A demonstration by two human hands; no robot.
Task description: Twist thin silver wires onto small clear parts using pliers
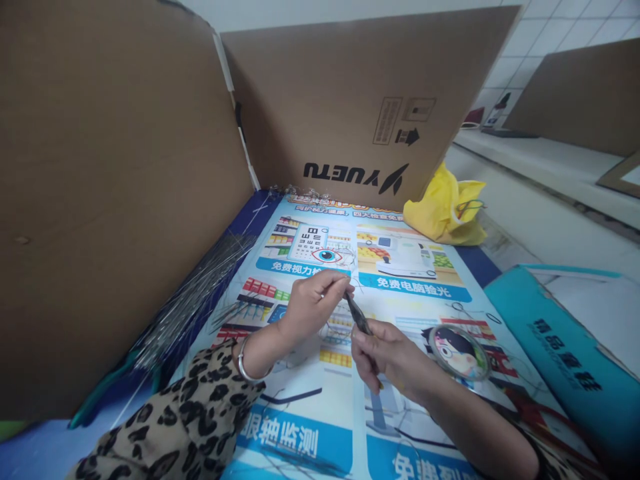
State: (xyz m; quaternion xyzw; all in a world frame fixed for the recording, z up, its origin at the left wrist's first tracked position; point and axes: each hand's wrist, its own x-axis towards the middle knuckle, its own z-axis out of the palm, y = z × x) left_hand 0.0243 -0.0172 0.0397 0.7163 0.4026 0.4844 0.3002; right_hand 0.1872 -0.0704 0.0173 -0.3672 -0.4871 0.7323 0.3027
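Observation:
Over the middle of a printed poster [357,373], my right hand [383,350] is closed around a dark pliers-like tool [357,313], whose tip points up and left. My left hand [316,303] is pinched at that tip, with a silver bangle [243,363] on the wrist. What its fingers hold is too small to make out, though thin wire shows near them. Loose wire pieces [300,459] lie on the poster below. A round clear roll [459,352] rests right of my right forearm.
Cardboard panels [350,100] stand behind and at the left. A bundle of thin metal wires [195,300] lies left, by a green-handled tool [107,393]. A yellow bag [443,210] sits back right, a teal box [560,333] at right.

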